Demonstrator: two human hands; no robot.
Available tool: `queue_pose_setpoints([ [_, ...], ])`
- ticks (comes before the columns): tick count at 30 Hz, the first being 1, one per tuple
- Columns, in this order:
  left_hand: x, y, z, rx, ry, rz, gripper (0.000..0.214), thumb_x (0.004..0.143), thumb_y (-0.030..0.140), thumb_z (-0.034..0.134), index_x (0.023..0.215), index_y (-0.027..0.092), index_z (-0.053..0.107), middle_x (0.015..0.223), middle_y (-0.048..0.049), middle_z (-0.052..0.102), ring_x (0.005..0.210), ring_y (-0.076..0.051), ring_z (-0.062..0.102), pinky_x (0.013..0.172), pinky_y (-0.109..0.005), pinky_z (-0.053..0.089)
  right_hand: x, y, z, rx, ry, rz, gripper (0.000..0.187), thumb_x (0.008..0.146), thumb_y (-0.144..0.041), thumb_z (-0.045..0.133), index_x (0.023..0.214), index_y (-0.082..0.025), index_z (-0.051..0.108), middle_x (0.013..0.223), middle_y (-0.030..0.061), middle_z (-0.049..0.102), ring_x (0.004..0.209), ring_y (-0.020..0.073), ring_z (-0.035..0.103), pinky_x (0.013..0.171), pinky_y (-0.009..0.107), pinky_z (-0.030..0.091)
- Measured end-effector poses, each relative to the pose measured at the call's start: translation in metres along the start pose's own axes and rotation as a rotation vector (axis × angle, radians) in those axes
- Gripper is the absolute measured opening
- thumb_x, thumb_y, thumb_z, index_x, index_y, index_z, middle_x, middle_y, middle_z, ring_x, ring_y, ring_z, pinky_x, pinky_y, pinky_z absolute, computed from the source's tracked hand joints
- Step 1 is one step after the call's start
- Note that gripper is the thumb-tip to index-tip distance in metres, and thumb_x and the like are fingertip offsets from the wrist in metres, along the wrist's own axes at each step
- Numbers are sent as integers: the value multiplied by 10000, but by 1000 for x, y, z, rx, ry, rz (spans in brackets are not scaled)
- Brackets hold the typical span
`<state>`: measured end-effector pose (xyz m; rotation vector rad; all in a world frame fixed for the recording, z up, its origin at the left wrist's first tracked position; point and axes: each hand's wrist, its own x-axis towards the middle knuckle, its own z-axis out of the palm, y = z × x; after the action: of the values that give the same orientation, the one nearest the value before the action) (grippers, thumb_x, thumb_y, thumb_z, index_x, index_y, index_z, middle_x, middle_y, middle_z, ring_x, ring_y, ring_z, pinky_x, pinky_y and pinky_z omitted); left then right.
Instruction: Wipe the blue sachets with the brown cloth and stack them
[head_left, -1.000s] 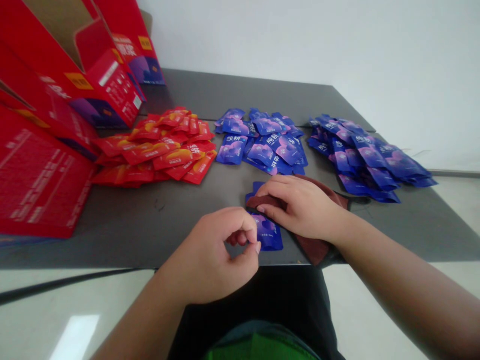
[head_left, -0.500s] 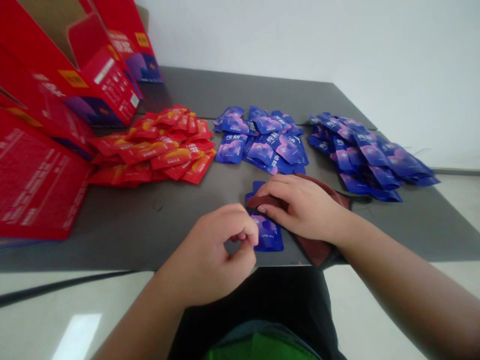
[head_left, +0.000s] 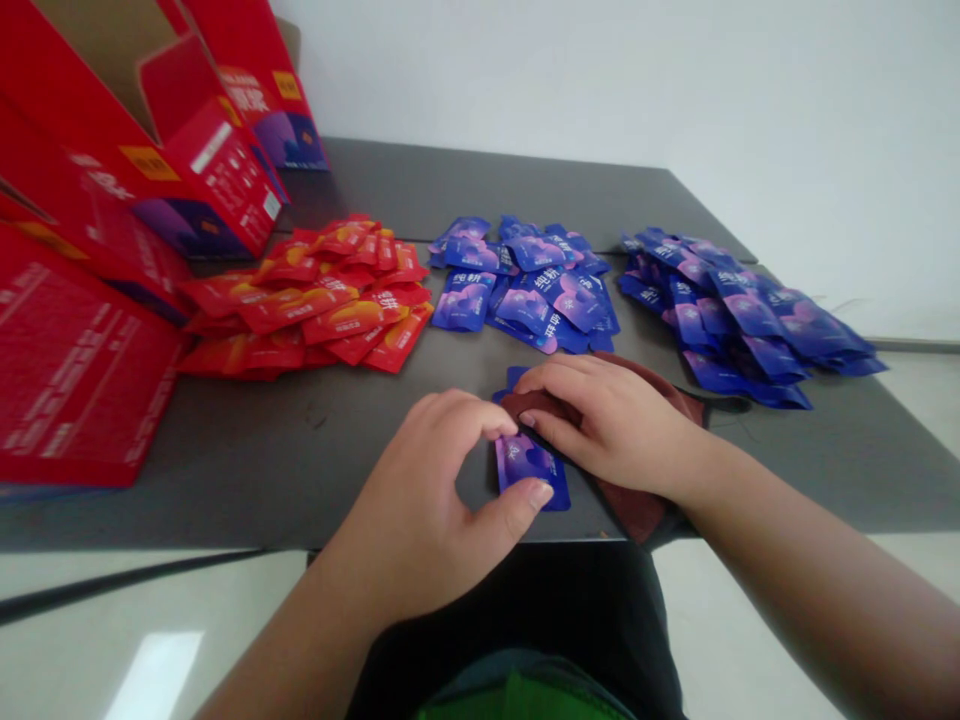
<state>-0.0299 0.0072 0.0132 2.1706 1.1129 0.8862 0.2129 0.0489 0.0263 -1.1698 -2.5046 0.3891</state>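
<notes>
A small blue sachet [head_left: 527, 466] lies near the front edge of the dark grey table [head_left: 300, 450]. My left hand [head_left: 435, 500] pinches it, forefinger at its top left corner and thumb at its lower edge. My right hand [head_left: 607, 420] lies flat, fingers together, pressing a dark red cloth [head_left: 637, 500] that covers the sachet's far end.
A heap of red sachets [head_left: 315, 300] lies at the left. Two heaps of blue sachets sit behind my hands, one in the middle [head_left: 525, 280] and one at the right [head_left: 742, 310]. Open red cartons [head_left: 135, 150] stand at the far left. A white wall is behind.
My left hand moved forward and right from a loose pinch in the air and took hold of the blue sachet. My right hand stayed on the cloth.
</notes>
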Motion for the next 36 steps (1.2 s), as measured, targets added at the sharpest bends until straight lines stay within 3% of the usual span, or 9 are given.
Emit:
queue_pose_setpoints([
  [2, 2, -3, 4, 120, -40, -14, 640, 923, 422, 814, 1456, 208, 530, 1495, -145, 632, 1439, -375, 541, 1187, -562, 428, -1, 0, 0, 26, 42, -3, 201, 1083, -299, 602, 1269, -236, 648, 1211, 78, 770, 1099, 262, 716, 981, 427, 532],
  [5, 7, -6, 11, 254, -162, -39, 935, 929, 545, 796, 1644, 111, 377, 1683, -227, 495, 1595, -433, 406, 1305, -635, 314, -3, 1, -1, 61, 67, -27, 213, 1098, -273, 568, 1297, -247, 640, 1229, 72, 767, 1106, 256, 710, 986, 425, 536],
  [10, 12, -6, 16, 343, -226, -32, 1007, 918, 526, 779, 1680, 48, 327, 1733, -244, 411, 1600, -412, 424, 1337, -621, 299, -11, -5, -14, 119, 100, -98, 221, 1104, -247, 579, 1308, -240, 665, 1221, 79, 765, 1119, 242, 698, 993, 411, 542],
  [15, 11, -7, 14, 328, -281, -17, 1045, 901, 547, 795, 1703, 99, 297, 1750, -199, 398, 1631, -385, 377, 1351, -609, 267, -12, -16, -18, 243, -195, -208, 173, 1100, -283, 627, 1229, -274, 742, 1156, 49, 757, 1114, 216, 690, 1005, 379, 529],
  [17, 11, -8, 14, 313, -288, -23, 1071, 899, 549, 810, 1713, 110, 270, 1752, -200, 391, 1633, -381, 375, 1352, -608, 261, -9, -17, -14, 220, -232, -192, 155, 1095, -292, 635, 1173, -269, 767, 1119, 51, 739, 1078, 219, 678, 980, 383, 523],
  [29, 10, -10, 16, 338, -256, -18, 1097, 919, 626, 802, 1705, 49, 300, 1743, -209, 405, 1630, -383, 380, 1359, -591, 252, 10, 5, -2, -80, -115, -51, 184, 1100, -293, 580, 1116, -212, 744, 1040, 86, 693, 1028, 270, 666, 939, 429, 526],
  [32, 8, -10, 16, 335, -245, -14, 1097, 917, 629, 804, 1705, 57, 299, 1739, -205, 419, 1624, -363, 395, 1363, -572, 248, 7, 7, -1, -132, -20, 43, 187, 1091, -289, 587, 1148, -212, 748, 1076, 97, 725, 1033, 283, 693, 931, 441, 543],
  [36, 8, -11, 16, 346, -236, -5, 1095, 916, 629, 804, 1701, 53, 304, 1740, -218, 413, 1626, -365, 391, 1361, -559, 250, -2, 3, -11, -32, 59, 56, 189, 1079, -279, 621, 1213, -224, 743, 1148, 99, 762, 1073, 282, 711, 956, 443, 550],
])
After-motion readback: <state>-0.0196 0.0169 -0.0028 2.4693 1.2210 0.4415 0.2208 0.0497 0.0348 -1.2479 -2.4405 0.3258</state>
